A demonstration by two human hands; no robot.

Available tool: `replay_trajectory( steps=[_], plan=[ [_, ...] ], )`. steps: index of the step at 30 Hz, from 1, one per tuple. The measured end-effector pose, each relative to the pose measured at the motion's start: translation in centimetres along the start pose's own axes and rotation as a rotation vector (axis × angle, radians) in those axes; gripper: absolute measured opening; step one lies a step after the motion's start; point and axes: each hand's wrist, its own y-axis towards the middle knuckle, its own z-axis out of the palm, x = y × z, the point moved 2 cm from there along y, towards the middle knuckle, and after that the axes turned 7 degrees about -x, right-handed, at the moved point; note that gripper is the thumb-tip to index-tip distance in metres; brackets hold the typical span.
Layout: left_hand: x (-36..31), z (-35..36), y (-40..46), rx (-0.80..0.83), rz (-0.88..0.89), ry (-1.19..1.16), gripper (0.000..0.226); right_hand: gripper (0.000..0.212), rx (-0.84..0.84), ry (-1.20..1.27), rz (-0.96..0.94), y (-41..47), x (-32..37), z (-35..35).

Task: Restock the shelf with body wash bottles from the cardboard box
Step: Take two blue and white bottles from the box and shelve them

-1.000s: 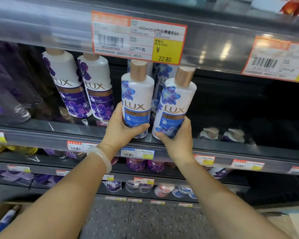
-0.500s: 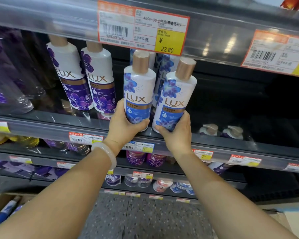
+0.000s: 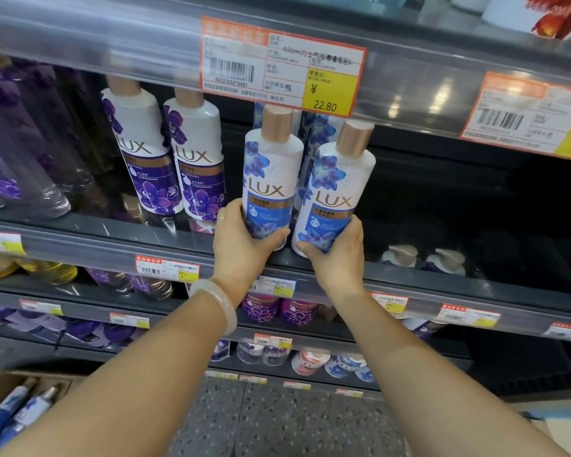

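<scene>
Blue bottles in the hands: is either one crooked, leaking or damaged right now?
The right hand holds a blue bottle tilted, its cap leaning right. The left hand holds the other blue bottle nearly upright. No leak or damage shows.

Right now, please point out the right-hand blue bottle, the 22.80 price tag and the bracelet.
right-hand blue bottle (image 3: pixel 331 202), head view, front label.
22.80 price tag (image 3: pixel 325 105), head view, yellow price field.
bracelet (image 3: pixel 219 303), head view, band on left wrist.

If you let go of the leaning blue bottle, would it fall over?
Probably it could tip. The right bottle is tall and narrow, and it leans left towards the left bottle, so the right hand seems to steady it. Its smooth, glossy side looks a bit slippery, hence the low grip. It looks stiff, so it likely won't squash.
</scene>
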Motion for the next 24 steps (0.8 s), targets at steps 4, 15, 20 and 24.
replay_trajectory(
  steps=[4,15,20,24],
  plan=[
    [0.1,0.8,1.0,-0.010,-0.007,0.003,0.055,0.074,0.000,-0.015,-0.001,0.8,0.2,0.6],
    [0.3,1.9,2.6,-0.035,0.005,0.052,0.061,0.076,-0.023,-0.042,0.014,2.8,0.5,1.6],
    [0.2,2.0,2.9,-0.026,0.000,0.067,0.061,0.076,-0.038,-0.048,0.030,3.3,0.6,2.0],
    [0.1,2.2,3.1,-0.026,-0.013,0.056,0.061,0.075,-0.039,-0.057,0.030,3.3,0.6,2.0]
  ],
)
